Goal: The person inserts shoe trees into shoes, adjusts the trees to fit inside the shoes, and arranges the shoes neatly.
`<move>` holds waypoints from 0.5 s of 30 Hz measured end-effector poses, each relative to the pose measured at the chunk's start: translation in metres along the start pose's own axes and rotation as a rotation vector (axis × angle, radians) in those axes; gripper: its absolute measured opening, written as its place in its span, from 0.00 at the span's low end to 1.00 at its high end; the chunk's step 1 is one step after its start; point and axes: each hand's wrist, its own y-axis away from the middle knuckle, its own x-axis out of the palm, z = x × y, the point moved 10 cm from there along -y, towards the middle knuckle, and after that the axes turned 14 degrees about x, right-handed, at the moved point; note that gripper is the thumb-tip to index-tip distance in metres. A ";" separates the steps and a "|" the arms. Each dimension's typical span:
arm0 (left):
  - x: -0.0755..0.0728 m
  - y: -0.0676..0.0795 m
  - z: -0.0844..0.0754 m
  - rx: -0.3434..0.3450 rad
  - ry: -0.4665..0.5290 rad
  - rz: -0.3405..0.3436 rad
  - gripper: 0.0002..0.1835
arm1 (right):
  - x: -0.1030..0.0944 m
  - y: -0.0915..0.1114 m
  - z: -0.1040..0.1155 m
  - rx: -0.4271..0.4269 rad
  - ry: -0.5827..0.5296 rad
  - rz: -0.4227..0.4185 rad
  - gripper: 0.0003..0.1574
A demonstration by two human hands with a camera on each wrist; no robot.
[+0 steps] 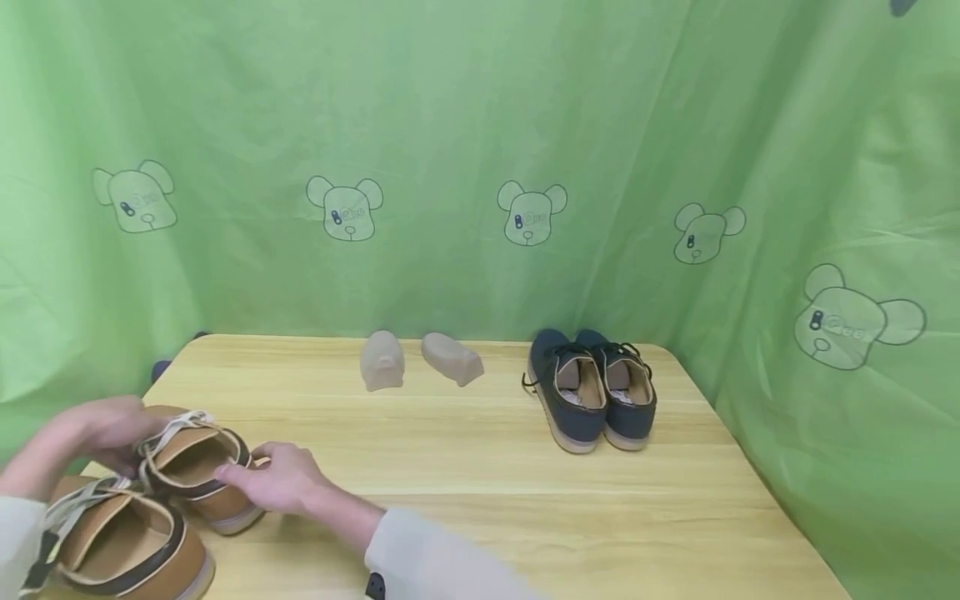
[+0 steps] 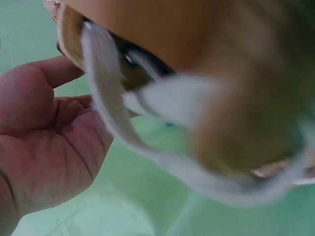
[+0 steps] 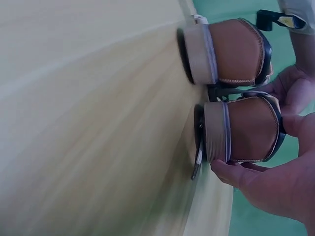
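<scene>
At the near left of the table (image 1: 480, 467), our right hand (image 1: 281, 479) grips the heel of a brown shoe (image 1: 217, 502), thumb over its collar. Our left hand (image 1: 112, 429) is at its laced front; its fingertips are hidden, so we cannot tell whether they grip. A second brown shoe (image 1: 168, 571) sits just beside it, nearer us. We see dark blue shoes (image 1: 581, 417) at the far right.

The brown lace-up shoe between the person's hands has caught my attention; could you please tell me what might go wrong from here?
The looped white lace beside the left hand could snag on its fingers. The second brown shoe sits close alongside, so the held shoe might knock it if moved. The right hand has its grip only at the heel, so the held shoe could tilt without support at the front.
</scene>
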 end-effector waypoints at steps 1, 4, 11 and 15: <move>0.001 -0.002 -0.003 0.006 -0.005 0.005 0.21 | -0.002 0.000 -0.001 -0.002 0.002 0.005 0.30; 0.006 -0.007 -0.012 0.017 0.003 0.019 0.21 | -0.008 0.002 -0.006 -0.003 0.007 0.019 0.31; 0.018 -0.025 -0.036 0.049 0.029 0.022 0.18 | -0.027 0.005 -0.019 0.010 0.041 0.065 0.36; 0.032 -0.037 -0.055 0.075 0.021 0.036 0.14 | -0.042 0.010 -0.026 -0.007 0.102 0.073 0.39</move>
